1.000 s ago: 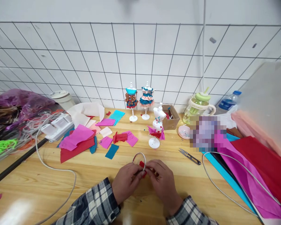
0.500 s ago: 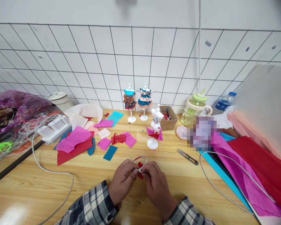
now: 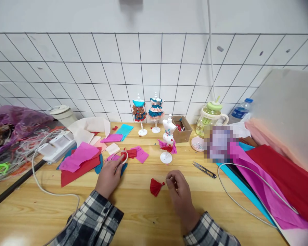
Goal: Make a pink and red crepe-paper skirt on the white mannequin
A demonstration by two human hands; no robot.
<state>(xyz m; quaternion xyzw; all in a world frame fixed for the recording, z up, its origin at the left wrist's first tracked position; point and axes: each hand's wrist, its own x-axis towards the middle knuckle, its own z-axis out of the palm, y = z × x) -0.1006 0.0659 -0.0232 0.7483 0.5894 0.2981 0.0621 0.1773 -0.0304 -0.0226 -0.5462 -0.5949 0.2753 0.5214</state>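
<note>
My left hand (image 3: 109, 178) reaches over the paper scraps, its fingers closed on a thin white ring (image 3: 127, 158) that looks like a narrow tape roll. Beneath the ring lie a pleated red paper piece (image 3: 131, 153) and a dark teal scrap (image 3: 124, 168), partly covered by the hand. My right hand (image 3: 179, 189) is pinched just above the table; whatever its fingertips hold is too small to make out. Beside it rests a red pleated paper fan (image 3: 156, 187) with a gathered tip. Behind stands a small white dress form (image 3: 168, 131) with a pink and red paper skirt.
Two dressed mini forms (image 3: 139, 111) stand by the wall near a cardboard box (image 3: 183, 133). Thread snips (image 3: 204, 169) and a pink dish (image 3: 197, 144) lie right. Coloured paper sheets (image 3: 279, 184) and a cable (image 3: 236, 201) cover the right side; a power strip (image 3: 56, 147) sits left.
My hands have parted. The left went left and forward with the white ring; the right moved slightly right. The red fan, earlier between the hands, now lies on the table.
</note>
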